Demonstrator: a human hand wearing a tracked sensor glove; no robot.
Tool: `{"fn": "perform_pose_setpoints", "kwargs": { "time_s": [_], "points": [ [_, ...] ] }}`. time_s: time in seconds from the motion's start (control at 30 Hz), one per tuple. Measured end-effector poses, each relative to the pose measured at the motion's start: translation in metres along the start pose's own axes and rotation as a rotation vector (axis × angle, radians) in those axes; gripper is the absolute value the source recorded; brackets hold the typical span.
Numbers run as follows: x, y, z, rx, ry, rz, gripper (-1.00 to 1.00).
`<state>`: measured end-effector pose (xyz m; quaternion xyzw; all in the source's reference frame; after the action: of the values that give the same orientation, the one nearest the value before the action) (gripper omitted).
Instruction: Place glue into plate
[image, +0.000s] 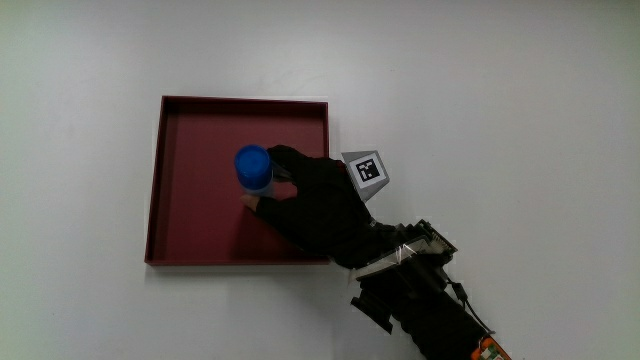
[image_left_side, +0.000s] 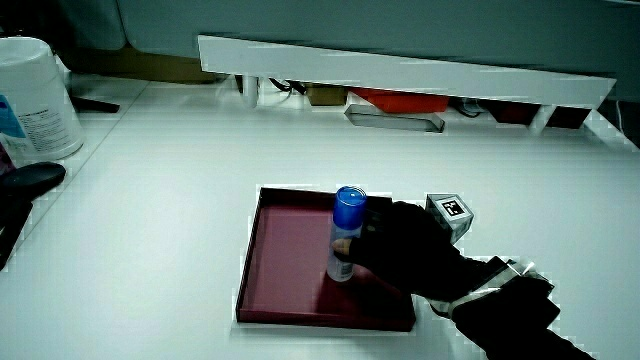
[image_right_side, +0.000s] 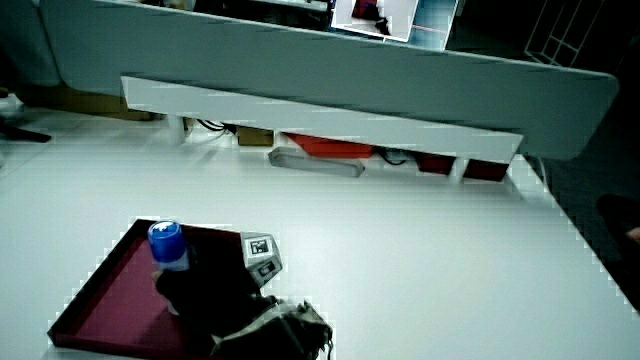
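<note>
Table (image: 500, 100): hand (image: 315, 205) grips glue (image: 254, 168) in plate (image: 200, 225).

Hand (image: 318, 205): covered by a black fabric glove, matte, no visible markings on the fabric in the main view; it reads as a dark uniform mass in both side views (image_left_side: 405, 255).

Small patterned cube (image: 366, 170) on the back of the glove: pale grey faces, top face white with a black square-block marker pattern. Same cube seen in both side views (image_left_side: 450, 213), with a second patterned face visible in a side view (image_right_side: 261, 252).

Wrist band (image: 400, 248): pale, whitish strapping with a glossy look, between glove and forearm.

Forearm (image: 425, 310): black sleeve or housing, blocky outline, a thin dark cable along it, and a small orange part (image: 489, 350) at its end.
</note>
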<state>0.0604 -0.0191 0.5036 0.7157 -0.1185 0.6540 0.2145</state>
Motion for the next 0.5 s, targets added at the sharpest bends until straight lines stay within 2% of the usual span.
{"fn": "perform_pose_setpoints", "kwargs": {
  "time_s": [0.07,0.23,0.37,0.47,0.5],
  "points": [
    [0.0003,-0.0001,-0.0001,-0.003,0.006,-0.004,0.00],
    [0.0043,-0.0010,0.0007,0.000,0.010,0.005,-0.28],
    [0.0056,-0.0031,0.0014,-0.032,0.016,-0.030,-0.50],
    [0.0022,-0.0070,0.0057,-0.057,0.055,-0.038,-0.67],
    [-0.0001,-0.0087,0.0083,-0.073,0.063,-0.059,-0.72]
  ]
}}
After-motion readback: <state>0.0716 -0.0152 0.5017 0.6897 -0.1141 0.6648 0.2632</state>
